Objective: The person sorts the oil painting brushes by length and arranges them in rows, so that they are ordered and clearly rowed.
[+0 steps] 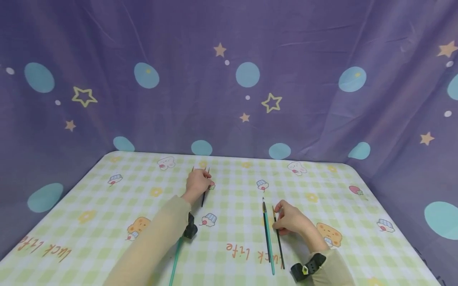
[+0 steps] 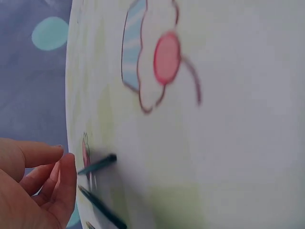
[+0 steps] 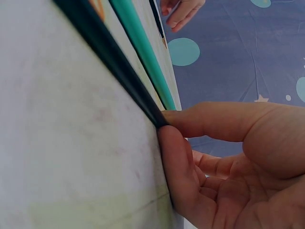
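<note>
My right hand point(image 1: 290, 218) pinches a slim dark paintbrush point(image 1: 280, 246) between thumb and forefinger, shown close up in the right wrist view, where the dark handle point(image 3: 114, 62) runs into the fingertips. To its left lie a teal paintbrush point(image 1: 270, 242) and another dark paintbrush point(image 1: 266, 228), side by side. Farther back on the left, my left hand point(image 1: 198, 182) hovers over several thin paintbrushes, partly covering them; one dark handle point(image 1: 203, 200) sticks out below. Its thumb and fingers nearly meet in the left wrist view, nothing showing between them, right beside dark handles point(image 2: 101, 205).
Another teal paintbrush point(image 1: 175, 264) lies near the front edge, partly under the left forearm. A checked green-and-white tablecloth point(image 1: 236, 222) with printed pictures covers the table. Behind it hangs a purple curtain point(image 1: 200, 99) with stars and dots. Each wrist carries a black strap point(image 1: 307, 268).
</note>
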A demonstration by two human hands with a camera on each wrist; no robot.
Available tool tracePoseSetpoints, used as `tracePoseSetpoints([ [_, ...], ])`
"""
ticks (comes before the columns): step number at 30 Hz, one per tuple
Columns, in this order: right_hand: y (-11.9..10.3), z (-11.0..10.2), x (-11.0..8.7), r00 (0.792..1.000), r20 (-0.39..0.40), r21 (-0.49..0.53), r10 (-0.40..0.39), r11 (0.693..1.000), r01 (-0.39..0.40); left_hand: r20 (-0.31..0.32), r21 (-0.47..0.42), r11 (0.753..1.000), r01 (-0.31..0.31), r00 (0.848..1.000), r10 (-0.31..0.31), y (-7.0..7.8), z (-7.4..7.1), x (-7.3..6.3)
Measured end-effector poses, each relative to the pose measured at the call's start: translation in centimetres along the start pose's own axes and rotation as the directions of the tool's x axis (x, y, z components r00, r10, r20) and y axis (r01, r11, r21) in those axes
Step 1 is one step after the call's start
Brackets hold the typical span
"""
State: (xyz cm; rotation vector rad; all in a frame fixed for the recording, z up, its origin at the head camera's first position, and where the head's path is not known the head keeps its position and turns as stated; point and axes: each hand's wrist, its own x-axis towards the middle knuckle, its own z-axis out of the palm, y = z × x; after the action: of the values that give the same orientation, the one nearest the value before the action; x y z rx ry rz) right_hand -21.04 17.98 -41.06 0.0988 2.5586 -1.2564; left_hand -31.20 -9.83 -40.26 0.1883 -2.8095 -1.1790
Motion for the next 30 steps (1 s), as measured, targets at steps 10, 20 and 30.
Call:
tracePoseSetpoints([
  [10, 0.2, -0.1, 0.1, 1.000, 0.000, -0.006, 0.000, 1.000, 0.000, 0.042, -0.042, 0.997, -0.072, 0.996, 0.074, 0.9, 2.0, -2.3],
  [20, 0.2, 0.0, 0.1, 1.000, -0.003, 0.003, -0.013, 1.000, 0.013, 0.165, -0.235, 0.971, -0.034, 0.983, 0.075, 2.1, 3.6, -4.8],
  [30, 0.2, 0.0, 0.1, 1.000, -0.003, -0.005, -0.006, 1.000, 0.006, 0.295, -0.357, 0.933, 0.051, 0.954, 0.061, 3.2, 5.9, -6.7],
])
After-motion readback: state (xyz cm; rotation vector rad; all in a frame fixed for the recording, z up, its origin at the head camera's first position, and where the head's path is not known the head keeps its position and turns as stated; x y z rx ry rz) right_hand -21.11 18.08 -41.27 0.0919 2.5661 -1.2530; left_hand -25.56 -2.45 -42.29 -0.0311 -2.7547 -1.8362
